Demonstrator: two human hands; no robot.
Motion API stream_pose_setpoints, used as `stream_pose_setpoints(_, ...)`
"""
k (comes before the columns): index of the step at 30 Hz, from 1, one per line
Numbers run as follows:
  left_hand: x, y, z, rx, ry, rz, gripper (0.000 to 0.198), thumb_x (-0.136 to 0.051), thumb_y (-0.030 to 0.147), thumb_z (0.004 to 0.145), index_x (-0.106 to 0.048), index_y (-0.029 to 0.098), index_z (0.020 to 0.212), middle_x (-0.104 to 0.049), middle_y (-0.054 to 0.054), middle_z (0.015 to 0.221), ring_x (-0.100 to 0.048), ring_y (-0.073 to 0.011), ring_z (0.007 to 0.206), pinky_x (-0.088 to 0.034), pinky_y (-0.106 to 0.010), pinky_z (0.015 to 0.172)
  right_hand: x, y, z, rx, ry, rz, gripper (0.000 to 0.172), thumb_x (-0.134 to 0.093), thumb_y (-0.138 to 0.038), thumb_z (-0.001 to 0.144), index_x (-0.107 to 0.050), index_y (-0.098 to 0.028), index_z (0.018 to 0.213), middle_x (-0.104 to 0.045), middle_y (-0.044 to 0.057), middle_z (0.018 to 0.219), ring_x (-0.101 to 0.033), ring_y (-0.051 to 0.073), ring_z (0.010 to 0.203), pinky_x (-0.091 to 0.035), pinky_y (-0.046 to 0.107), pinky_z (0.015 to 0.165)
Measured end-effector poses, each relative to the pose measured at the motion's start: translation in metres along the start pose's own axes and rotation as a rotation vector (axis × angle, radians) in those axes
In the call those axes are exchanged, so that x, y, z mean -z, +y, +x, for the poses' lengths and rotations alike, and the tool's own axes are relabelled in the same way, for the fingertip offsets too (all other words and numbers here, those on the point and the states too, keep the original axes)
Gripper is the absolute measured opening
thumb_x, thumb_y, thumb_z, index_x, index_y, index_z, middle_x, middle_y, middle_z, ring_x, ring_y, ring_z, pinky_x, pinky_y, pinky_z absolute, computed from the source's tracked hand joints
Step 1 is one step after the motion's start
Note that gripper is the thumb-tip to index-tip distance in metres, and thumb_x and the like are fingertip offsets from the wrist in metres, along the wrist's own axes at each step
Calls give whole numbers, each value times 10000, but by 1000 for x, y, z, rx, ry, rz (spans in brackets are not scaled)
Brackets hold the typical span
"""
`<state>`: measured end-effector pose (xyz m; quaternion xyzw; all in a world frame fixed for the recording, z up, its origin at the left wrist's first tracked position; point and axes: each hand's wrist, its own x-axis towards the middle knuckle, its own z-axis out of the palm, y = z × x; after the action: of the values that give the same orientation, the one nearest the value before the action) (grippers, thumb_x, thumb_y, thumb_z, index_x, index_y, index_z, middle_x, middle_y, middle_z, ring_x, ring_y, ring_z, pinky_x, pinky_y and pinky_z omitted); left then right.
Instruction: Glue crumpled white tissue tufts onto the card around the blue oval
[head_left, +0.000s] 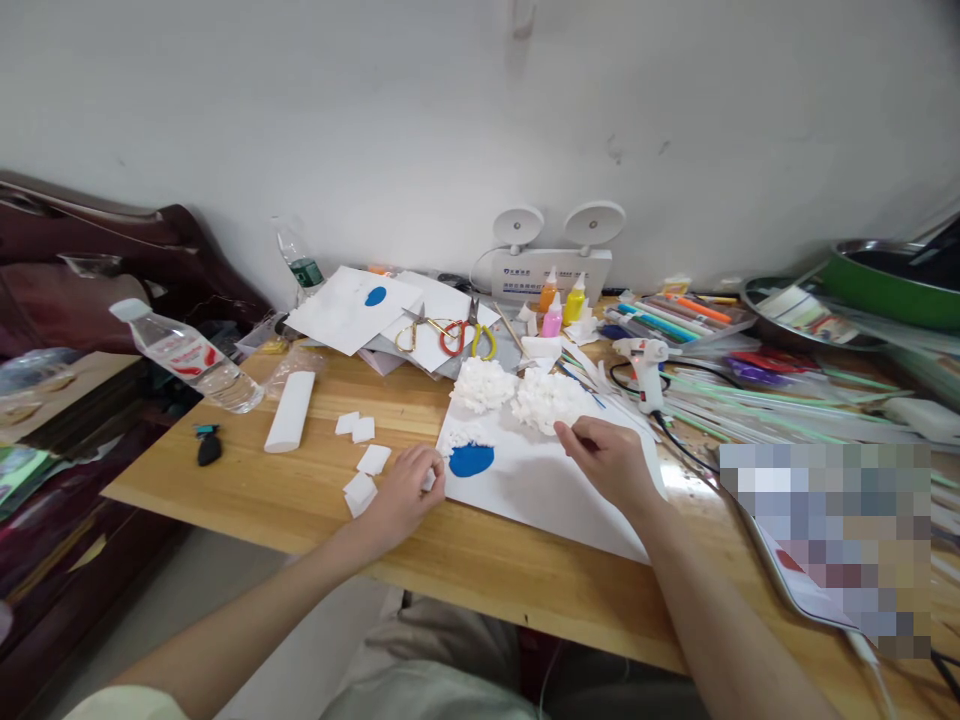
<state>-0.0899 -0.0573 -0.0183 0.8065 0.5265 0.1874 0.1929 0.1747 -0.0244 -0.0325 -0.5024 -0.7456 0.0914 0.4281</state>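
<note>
Forearms [270, 590] reach over the table [232, 480] to a sheet [517, 490]

Both come in from the near edge, above a lap [442, 665] in pale trousers. The sheet lies flat, bearing a patch of blue [472, 460] near its left edge and two white clumps [551, 400] side by side along its far part. Small white crumbs sit at the blue's upper rim.

The left hand [405, 490] is at the sheet's left edge, just beside the blue, its fingers bent inward; something white shows by the fingertips, but I cannot tell whether they grip it. The right hand [604, 460] is over the sheet, fingers curled and thumb forward, at the near side of the right clump; whether it grasps anything cannot be told.

White squares [373, 460] lie left of the left hand, with a white block [291, 412] and a bottle [191, 355] farther left. Behind the clumps are scissors [452, 338], pliers [482, 342] and three squeeze bottles [552, 320]. A glue gun [645, 370] stands beyond the right hand.
</note>
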Motion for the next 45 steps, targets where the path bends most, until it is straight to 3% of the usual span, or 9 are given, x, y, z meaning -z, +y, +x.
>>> stream_pose_setpoints(4,-2,-4,-4,-19,48,-220,94,-362,161,817,-422,203,758,-541,-59,1015,-485,-169,990,-372,-340,874,-1,-1,-1,-5,-5,-4,381,-474,-304,827,-403,-185,471,-450,-22,446,-375,80,420,-290,231,465)
stream_pose_setpoints(13,-16,21,-26,177,-19,-737,162,-428,305,835,-435,185,725,-534,-11,704,-534,-135,701,-427,-284,677,-3,0,-1,-9,-22,-5,382,-458,-319,833,-405,-191,477,-446,-22,449,-371,85,424,-293,237,469)
stream_pose_setpoints(18,-23,66,-56,309,-388,-1252,256,-513,380,798,-395,172,705,-454,58,538,-483,-68,481,-426,-243,574,-5,0,-2,-16,-32,-1,381,-467,-309,830,-392,-189,476,-432,-27,451,-362,82,426,-288,230,471)
stream_pose_setpoints(21,-25,84,-63,337,-567,-1282,260,-571,369,764,-434,153,717,-510,36,525,-501,-56,477,-389,-188,520,-6,1,-2,-26,-39,-5,385,-472,-309,827,-396,-187,470,-425,-31,446,-359,79,420,-287,227,470)
stream_pose_setpoints(23,-24,87,-57,325,-508,-1260,249,-613,353,733,-477,145,717,-565,12,553,-541,-67,495,-406,-187,519,-7,2,-2,-34,-46,-11,388,-470,-312,828,-405,-186,466,-426,-32,442,-365,78,417,-288,224,470)
stream_pose_setpoints(28,-6,69,-23,326,-115,-1069,189,-708,293,629,-617,155,722,-685,-28,666,-644,-148,656,-507,-266,664,-6,3,0,-54,-27,-29,393,-468,-324,827,-425,-185,461,-427,-34,432,-377,82,415,-291,223,466)
stream_pose_setpoints(39,67,-15,13,347,529,-375,313,-710,382,582,-643,187,819,-700,-37,839,-650,-214,793,-509,-344,769,27,23,3,-310,347,-26,401,-474,-400,807,-513,-171,481,-497,-15,443,-454,106,441,-338,229,488)
stream_pose_setpoints(42,91,-49,29,380,558,-92,331,-638,435,651,-648,188,871,-688,3,826,-625,-178,783,-471,-319,783,34,32,4,-390,461,-15,415,-485,-434,789,-519,-167,473,-484,-16,426,-447,107,428,-339,227,472)
stream_pose_setpoints(45,112,-77,48,235,486,169,319,-411,361,826,-600,185,1013,-663,38,796,-580,-133,833,-422,-265,800,41,42,5,-446,572,-27,423,-492,-444,775,-535,-163,462,-486,-11,401,-451,111,408,-343,228,450)
